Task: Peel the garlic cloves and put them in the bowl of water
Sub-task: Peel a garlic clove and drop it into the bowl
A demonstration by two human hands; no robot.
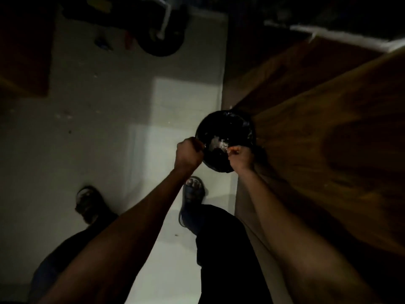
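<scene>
Below you stands a black-lined bin on the pale floor, just beside the wooden cabinet; whitish scraps, probably garlic skins, lie inside it. Your left hand and right hand are both curled at its near rim, seemingly gripping the black liner. No cloves or water bowl are discernible in this dim light.

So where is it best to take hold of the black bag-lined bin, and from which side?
Probably the bag's rim. The round black bag-lined bin stands open-topped on the floor against the wooden cabinet, so come from above on its free sides, as the left hand and right hand do.
</scene>
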